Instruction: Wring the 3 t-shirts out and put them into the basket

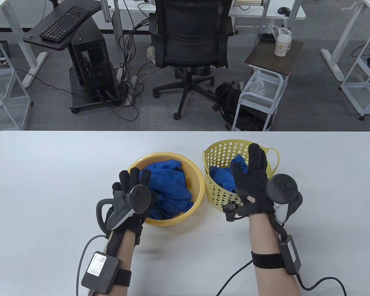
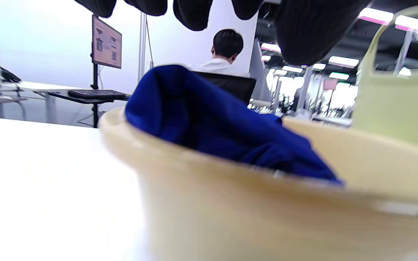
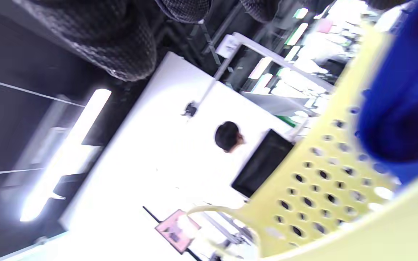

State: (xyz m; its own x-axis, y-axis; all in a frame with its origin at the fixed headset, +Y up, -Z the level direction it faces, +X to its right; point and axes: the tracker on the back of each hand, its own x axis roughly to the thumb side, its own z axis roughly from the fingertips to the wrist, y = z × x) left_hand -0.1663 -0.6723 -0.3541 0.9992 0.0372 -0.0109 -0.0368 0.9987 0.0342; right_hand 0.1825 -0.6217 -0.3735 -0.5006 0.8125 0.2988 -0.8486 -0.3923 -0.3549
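One bundle of blue cloth (image 1: 223, 177) already sits in the perforated yellow basket (image 1: 217, 154), and from my remote seat I read that as at least one t-shirt delivered; whether it is one shirt or two bunched together I cannot tell, since the folds hide any seams. More blue fabric (image 1: 169, 189) lies heaped in the round yellow basin (image 1: 197, 175) just beside the basket, on the white table (image 1: 49, 172), so I judge the job to be partly done, with wringing and carrying still ahead for whatever remains in the basin. My right hand (image 1: 254, 182) is raised over the near side of the basket, fingers straight and together, palm turned toward the cloth; it pinches nothing, and I cannot say whether the fingertips touch the shirt or just hang above it. My left hand (image 1: 131, 192) sits at the near rim of the basin with its fingers spread and extended toward the blue heap, holding nothing that I can see. The left wrist view shows the heap rising above the basin rim, with the basket's handle behind it. I expect the next move is to grasp that fabric with both hands, twist it over the basin, then lift it across.
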